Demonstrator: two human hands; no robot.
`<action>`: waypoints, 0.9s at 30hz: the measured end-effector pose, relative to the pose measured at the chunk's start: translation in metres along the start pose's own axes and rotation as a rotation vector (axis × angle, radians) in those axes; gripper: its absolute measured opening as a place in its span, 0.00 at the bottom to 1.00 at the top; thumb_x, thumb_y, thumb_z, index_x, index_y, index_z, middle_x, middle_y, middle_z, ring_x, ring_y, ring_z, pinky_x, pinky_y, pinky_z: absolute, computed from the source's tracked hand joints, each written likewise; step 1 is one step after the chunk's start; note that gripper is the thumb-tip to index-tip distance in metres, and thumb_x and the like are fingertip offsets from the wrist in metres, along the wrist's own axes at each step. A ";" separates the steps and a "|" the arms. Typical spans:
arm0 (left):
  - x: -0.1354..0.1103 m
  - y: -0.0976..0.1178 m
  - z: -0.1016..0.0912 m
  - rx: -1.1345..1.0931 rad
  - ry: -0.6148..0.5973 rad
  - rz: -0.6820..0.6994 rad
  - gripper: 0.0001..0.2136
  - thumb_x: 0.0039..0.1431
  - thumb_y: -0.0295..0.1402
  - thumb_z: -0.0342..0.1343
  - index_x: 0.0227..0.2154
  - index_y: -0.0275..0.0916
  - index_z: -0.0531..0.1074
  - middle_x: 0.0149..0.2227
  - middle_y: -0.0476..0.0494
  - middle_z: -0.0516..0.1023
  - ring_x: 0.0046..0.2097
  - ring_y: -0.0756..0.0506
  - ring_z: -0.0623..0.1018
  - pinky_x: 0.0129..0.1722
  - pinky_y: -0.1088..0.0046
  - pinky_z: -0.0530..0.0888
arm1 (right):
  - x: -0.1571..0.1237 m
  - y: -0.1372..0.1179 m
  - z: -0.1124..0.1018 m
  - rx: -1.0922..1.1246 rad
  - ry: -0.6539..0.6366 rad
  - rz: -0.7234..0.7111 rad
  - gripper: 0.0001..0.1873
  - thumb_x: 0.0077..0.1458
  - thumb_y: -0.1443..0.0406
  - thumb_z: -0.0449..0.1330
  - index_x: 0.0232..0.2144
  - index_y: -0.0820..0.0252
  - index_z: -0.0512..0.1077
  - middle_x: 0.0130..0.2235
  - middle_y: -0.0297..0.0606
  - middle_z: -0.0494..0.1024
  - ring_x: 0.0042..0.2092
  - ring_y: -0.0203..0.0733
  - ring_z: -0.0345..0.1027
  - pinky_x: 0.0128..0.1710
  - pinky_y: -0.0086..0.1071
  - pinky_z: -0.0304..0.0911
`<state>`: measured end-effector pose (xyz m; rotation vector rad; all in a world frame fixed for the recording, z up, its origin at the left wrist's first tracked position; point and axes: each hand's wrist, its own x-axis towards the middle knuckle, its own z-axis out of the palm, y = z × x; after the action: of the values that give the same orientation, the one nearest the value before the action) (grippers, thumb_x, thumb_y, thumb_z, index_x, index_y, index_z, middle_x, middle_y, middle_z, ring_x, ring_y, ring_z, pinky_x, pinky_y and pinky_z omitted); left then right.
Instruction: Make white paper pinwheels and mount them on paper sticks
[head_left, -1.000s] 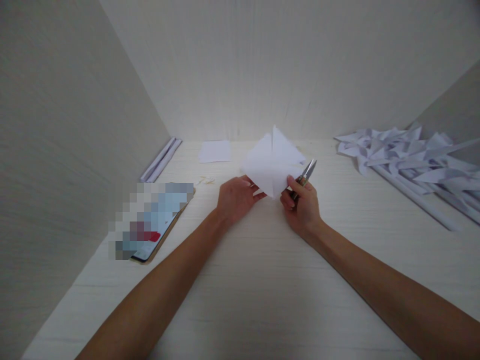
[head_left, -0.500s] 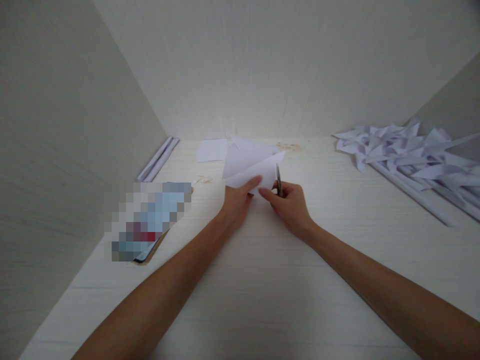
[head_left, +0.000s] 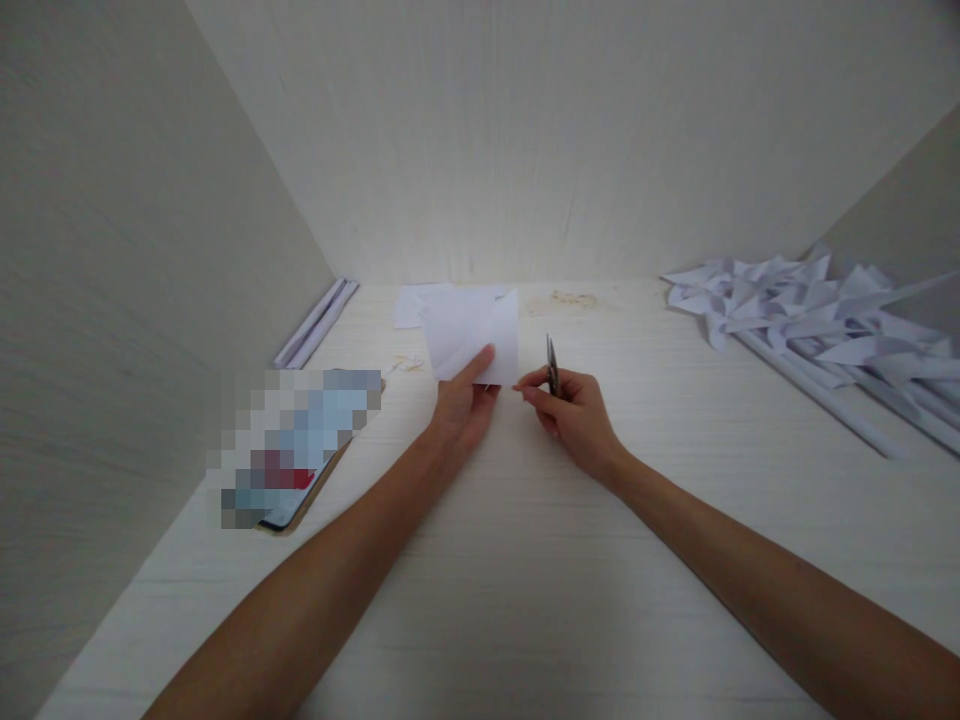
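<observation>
My left hand (head_left: 461,405) pinches the lower edge of a white sheet of paper (head_left: 474,330) and holds it up above the pale wooden table (head_left: 525,560). The sheet is folded or creased and stands tilted towards me. Just to its right, my right hand (head_left: 571,415) is closed round a small pair of metal scissors (head_left: 552,365), whose blades point up and away. My right forefinger reaches towards the paper's lower right corner.
A phone (head_left: 296,445) lies at the left. Several white paper pinwheels on rolled sticks (head_left: 810,310) are piled at the back right. Another white sheet (head_left: 409,305) and rolled paper sticks (head_left: 315,322) lie at the back left. Walls close in on three sides.
The paper has swung from in front of my right hand over to the left and turned. My right hand let go of it, and the scissors now point upright.
</observation>
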<state>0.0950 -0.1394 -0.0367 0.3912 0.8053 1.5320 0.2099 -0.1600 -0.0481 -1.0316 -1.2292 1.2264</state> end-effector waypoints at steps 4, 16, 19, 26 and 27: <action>0.000 0.000 0.000 0.104 -0.030 0.044 0.16 0.44 0.22 0.56 0.38 0.43 0.69 0.43 0.50 0.75 0.49 0.48 0.71 0.44 0.75 0.70 | 0.002 0.002 0.000 0.046 0.083 -0.001 0.08 0.42 0.63 0.60 0.21 0.63 0.69 0.11 0.23 0.58 0.13 0.25 0.45 0.12 0.23 0.39; -0.003 -0.009 -0.001 0.350 -0.154 0.168 0.18 0.38 0.27 0.61 0.37 0.40 0.70 0.38 0.46 0.76 0.40 0.48 0.74 0.39 0.71 0.70 | 0.004 0.008 0.000 0.058 0.007 -0.021 0.08 0.44 0.63 0.60 0.22 0.61 0.65 0.12 0.22 0.57 0.13 0.25 0.47 0.11 0.21 0.39; -0.001 -0.010 -0.003 0.364 -0.158 0.191 0.18 0.38 0.28 0.61 0.36 0.40 0.70 0.38 0.46 0.76 0.40 0.48 0.73 0.42 0.70 0.69 | 0.003 0.006 -0.001 0.120 0.010 -0.019 0.06 0.43 0.64 0.60 0.22 0.61 0.66 0.13 0.23 0.60 0.13 0.24 0.48 0.11 0.22 0.39; 0.001 -0.010 -0.004 0.357 -0.171 0.200 0.18 0.37 0.29 0.61 0.36 0.39 0.71 0.37 0.46 0.76 0.41 0.47 0.74 0.44 0.68 0.69 | 0.002 0.002 0.001 0.066 0.050 -0.027 0.07 0.38 0.66 0.63 0.22 0.61 0.68 0.13 0.22 0.58 0.13 0.24 0.47 0.11 0.22 0.40; 0.001 -0.011 -0.004 0.367 -0.176 0.206 0.18 0.37 0.29 0.62 0.36 0.39 0.71 0.36 0.46 0.76 0.41 0.47 0.74 0.44 0.68 0.68 | 0.003 0.002 0.001 0.046 0.061 -0.035 0.07 0.37 0.65 0.63 0.22 0.60 0.68 0.13 0.22 0.59 0.14 0.24 0.47 0.12 0.22 0.40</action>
<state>0.1000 -0.1396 -0.0471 0.8907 0.9290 1.5111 0.2081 -0.1573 -0.0501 -1.0027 -1.1621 1.1829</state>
